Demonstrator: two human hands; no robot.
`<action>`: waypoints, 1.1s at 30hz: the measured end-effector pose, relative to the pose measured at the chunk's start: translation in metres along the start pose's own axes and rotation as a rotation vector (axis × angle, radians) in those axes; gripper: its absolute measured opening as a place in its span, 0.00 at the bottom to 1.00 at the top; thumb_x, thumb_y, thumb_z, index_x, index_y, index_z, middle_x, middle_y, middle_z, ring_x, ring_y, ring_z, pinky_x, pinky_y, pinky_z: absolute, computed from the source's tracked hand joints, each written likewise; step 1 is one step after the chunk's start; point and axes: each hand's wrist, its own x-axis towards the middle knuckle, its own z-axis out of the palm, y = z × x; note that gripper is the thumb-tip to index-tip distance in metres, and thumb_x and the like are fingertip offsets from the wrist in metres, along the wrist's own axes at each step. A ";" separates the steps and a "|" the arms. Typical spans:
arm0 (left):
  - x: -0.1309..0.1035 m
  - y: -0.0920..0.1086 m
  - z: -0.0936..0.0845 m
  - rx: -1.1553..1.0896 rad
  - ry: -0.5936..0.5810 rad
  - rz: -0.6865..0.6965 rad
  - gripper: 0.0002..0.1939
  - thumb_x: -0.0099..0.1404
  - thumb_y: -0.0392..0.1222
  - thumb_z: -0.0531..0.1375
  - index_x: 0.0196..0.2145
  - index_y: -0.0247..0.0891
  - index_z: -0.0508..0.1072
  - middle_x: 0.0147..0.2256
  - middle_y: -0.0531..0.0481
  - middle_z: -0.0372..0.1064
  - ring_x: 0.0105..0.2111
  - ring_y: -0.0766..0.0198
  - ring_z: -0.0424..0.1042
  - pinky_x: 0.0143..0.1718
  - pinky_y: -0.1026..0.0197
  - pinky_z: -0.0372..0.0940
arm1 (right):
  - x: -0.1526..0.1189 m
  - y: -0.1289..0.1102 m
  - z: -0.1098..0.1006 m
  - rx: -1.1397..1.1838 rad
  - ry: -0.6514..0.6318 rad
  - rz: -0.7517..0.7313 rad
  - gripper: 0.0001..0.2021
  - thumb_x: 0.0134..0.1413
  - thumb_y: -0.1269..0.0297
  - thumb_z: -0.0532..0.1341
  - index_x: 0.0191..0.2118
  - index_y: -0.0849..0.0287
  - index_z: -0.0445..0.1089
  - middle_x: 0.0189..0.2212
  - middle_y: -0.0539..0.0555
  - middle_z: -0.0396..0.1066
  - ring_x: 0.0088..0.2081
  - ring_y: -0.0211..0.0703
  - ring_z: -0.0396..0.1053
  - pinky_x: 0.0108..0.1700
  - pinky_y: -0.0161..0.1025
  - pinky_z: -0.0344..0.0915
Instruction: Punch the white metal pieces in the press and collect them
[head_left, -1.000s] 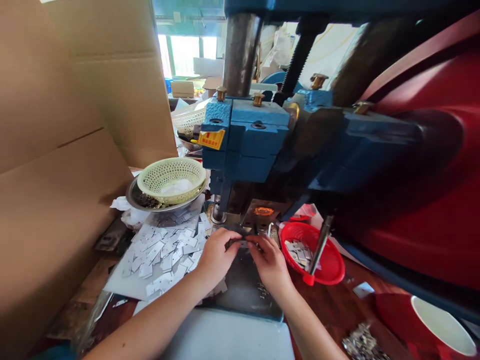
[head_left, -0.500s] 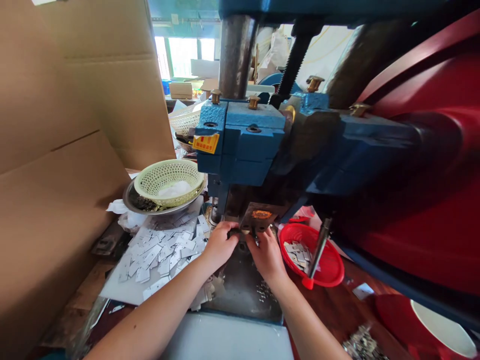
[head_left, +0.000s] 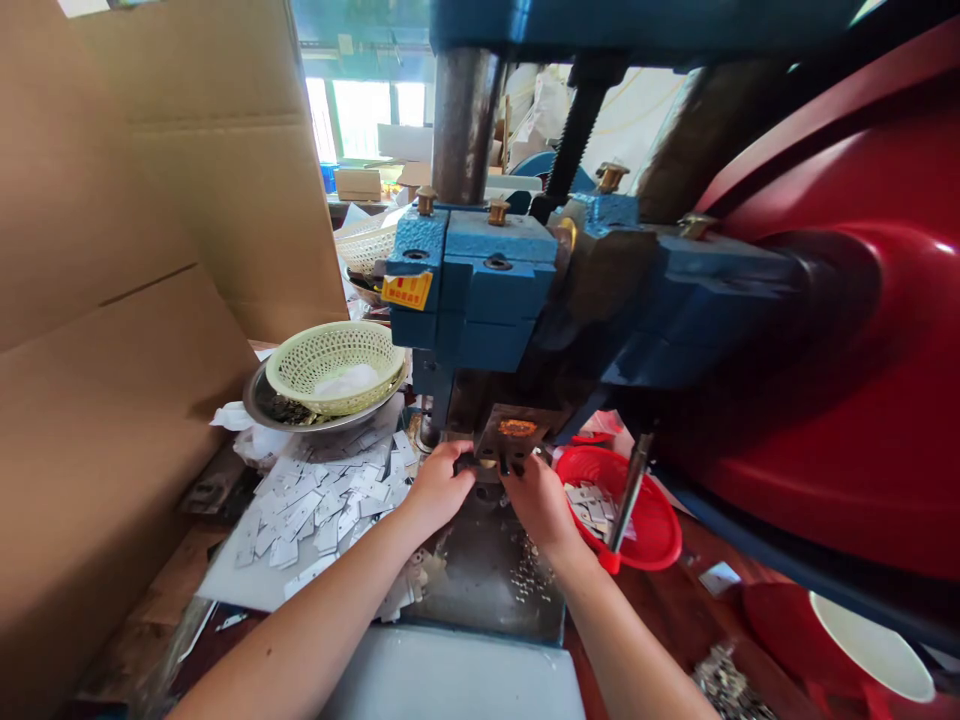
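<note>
Between fingers [head_left: 463, 484] lies a metal piece [head_left: 490, 474] (partly hidden).

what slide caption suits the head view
Left hand and right hand at a blue press, a red basket alongside

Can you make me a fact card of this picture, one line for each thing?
Machine: blue press
Left hand: at the press's lower end, fingers bent; its grip is hidden
Right hand: opposite the left, fingertips partly hidden
Left side: white plates scattered on a sheet; green basket on a metal bowl
Right side: red basket, plates inside
Between forearms: tiny bits on a metal bed
</note>
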 end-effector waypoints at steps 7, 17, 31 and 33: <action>0.000 -0.001 0.002 -0.086 0.023 -0.008 0.21 0.56 0.31 0.57 0.49 0.39 0.70 0.49 0.47 0.70 0.51 0.57 0.66 0.56 0.55 0.56 | -0.012 -0.018 0.001 -0.229 0.090 -0.241 0.09 0.56 0.66 0.54 0.31 0.58 0.71 0.32 0.58 0.70 0.40 0.51 0.65 0.43 0.46 0.60; 0.002 -0.008 0.003 -0.153 0.013 -0.070 0.20 0.56 0.30 0.56 0.47 0.40 0.70 0.48 0.49 0.71 0.51 0.58 0.66 0.56 0.55 0.56 | -0.027 -0.026 -0.017 -0.387 0.030 -0.437 0.12 0.58 0.61 0.55 0.44 0.52 0.74 0.35 0.57 0.68 0.42 0.51 0.61 0.48 0.50 0.59; -0.062 -0.003 -0.045 0.337 -0.177 0.119 0.09 0.61 0.39 0.56 0.35 0.45 0.76 0.34 0.48 0.73 0.37 0.55 0.70 0.43 0.55 0.62 | -0.078 -0.006 -0.015 -0.126 0.088 -0.448 0.08 0.58 0.66 0.56 0.41 0.55 0.71 0.37 0.55 0.70 0.40 0.46 0.65 0.43 0.47 0.63; -0.070 -0.011 -0.044 0.409 -0.270 0.108 0.09 0.59 0.40 0.58 0.37 0.47 0.76 0.33 0.48 0.74 0.36 0.53 0.71 0.43 0.55 0.62 | -0.082 -0.004 -0.016 -0.108 0.089 -0.420 0.08 0.58 0.66 0.56 0.40 0.55 0.71 0.36 0.55 0.69 0.39 0.45 0.66 0.42 0.46 0.64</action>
